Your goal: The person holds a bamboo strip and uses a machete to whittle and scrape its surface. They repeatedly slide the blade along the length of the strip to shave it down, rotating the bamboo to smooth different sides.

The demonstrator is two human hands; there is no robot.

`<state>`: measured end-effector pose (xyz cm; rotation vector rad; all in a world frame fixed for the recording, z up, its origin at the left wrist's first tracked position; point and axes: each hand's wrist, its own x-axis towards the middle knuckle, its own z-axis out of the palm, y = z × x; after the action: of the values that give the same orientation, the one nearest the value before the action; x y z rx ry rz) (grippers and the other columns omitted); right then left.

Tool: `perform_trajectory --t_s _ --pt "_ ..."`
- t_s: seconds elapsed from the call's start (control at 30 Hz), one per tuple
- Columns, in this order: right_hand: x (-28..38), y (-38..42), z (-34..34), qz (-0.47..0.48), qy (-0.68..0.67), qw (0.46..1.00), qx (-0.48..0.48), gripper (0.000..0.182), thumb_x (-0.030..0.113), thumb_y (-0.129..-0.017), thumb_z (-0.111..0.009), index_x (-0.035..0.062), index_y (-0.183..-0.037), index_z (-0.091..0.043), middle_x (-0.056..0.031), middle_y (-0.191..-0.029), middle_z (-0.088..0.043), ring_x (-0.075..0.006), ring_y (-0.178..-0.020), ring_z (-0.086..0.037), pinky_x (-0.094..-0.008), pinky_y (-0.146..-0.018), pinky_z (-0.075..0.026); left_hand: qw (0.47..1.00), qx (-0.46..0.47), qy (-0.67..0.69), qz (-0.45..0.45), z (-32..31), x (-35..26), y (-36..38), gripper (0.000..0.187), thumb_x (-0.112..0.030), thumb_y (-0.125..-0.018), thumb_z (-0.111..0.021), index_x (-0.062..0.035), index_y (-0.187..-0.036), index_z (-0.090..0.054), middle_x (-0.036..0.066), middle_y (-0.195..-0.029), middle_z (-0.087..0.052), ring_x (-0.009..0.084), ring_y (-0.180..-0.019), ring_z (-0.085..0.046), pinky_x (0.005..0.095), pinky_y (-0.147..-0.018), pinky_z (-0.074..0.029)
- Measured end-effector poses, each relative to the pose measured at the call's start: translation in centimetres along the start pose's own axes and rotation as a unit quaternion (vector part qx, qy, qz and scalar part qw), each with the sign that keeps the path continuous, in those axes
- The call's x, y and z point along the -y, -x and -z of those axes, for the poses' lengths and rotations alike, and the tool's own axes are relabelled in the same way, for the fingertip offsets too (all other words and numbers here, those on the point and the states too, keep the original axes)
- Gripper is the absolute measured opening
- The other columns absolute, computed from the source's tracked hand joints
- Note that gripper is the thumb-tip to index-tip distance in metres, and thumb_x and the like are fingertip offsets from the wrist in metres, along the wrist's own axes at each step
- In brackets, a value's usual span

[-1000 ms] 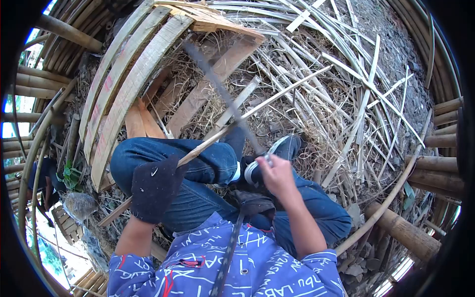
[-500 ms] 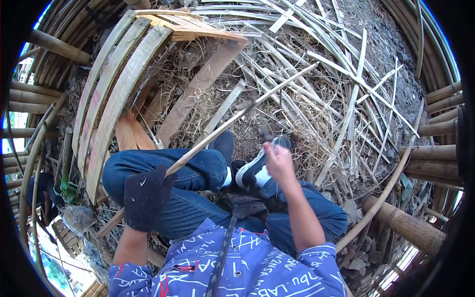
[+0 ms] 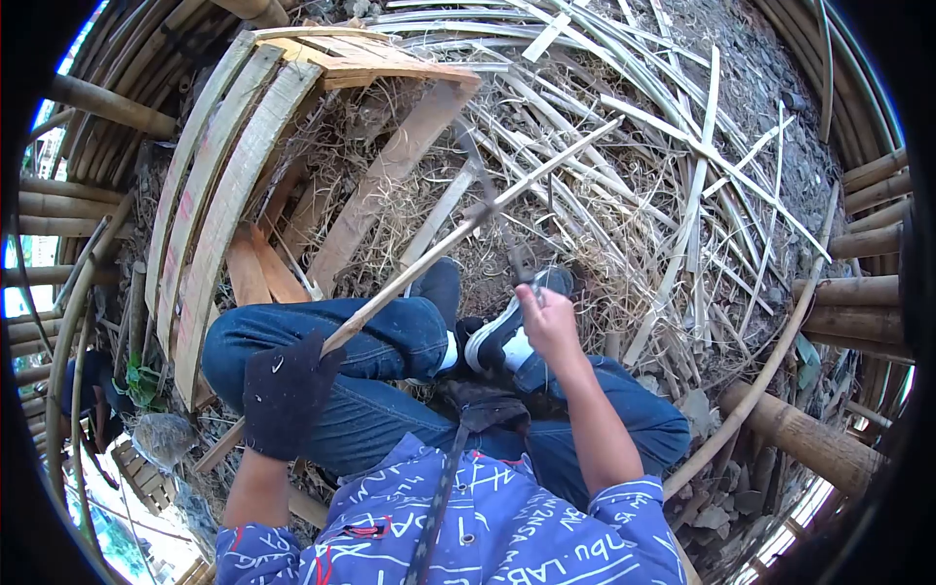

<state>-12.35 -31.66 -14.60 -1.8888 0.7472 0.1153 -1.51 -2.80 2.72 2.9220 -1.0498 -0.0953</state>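
My left hand [image 3: 286, 395], in a black glove, is closed around the lower part of a long bamboo strip [image 3: 414, 270]. The strip slants from below the glove up over my knee to the upper right. My bare right hand [image 3: 548, 320] is closed on the handle end of a dark knife [image 3: 495, 210], just above my shoe. The knife's long blade points up and to the left and crosses the strip near its middle.
A slatted wooden crate [image 3: 252, 156] stands at the upper left. Thin bamboo strips [image 3: 697, 195] and curly shavings [image 3: 624, 239] cover the ground ahead. Thick bamboo poles [image 3: 814, 439] lie at the right. Part of another person [image 3: 90, 390] shows at the far left.
The knife blade, barely visible before, now shows lying across the strip. My right hand has hardly moved, and my left hand keeps its hold. The view has shifted slightly.
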Motion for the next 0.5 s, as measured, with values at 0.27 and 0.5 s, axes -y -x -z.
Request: perform_trajectory --t_s 0.27,0.5 --pt "-3.8 -5.2 2.5 -0.018 0.062 0.995 -0.079 0.064 0.058 -0.091 -0.052 -0.0029 -0.074 -0.061 -0.0228 -0.063 -0.059 -0.0407 -0.063 -0.060 -0.0455 -0.058 -0.044 0.997 0.072 0.017 0.020 0.4 0.4 -0.4 0.017 -0.023 -0.082 -0.069 -0.0068 -0.085 -0.065 0.013 -0.065 -0.061 0.0315 -0.058 -0.060 0.0413 -0.054 -0.045" --pt "0.4 0.2 1.4 0.067 0.124 0.990 0.014 0.055 0.055 -0.088 -0.059 0.0013 -0.082 -0.065 -0.0222 -0.065 -0.061 -0.0441 -0.065 -0.059 -0.0466 -0.059 -0.045 0.995 0.048 -0.052 -0.064 -1.0 1.8 1.7 0.019 -0.021 -0.082 -0.069 -0.0166 -0.100 -0.071 0.008 -0.093 -0.066 0.0255 -0.071 -0.062 0.0410 -0.062 -0.045"
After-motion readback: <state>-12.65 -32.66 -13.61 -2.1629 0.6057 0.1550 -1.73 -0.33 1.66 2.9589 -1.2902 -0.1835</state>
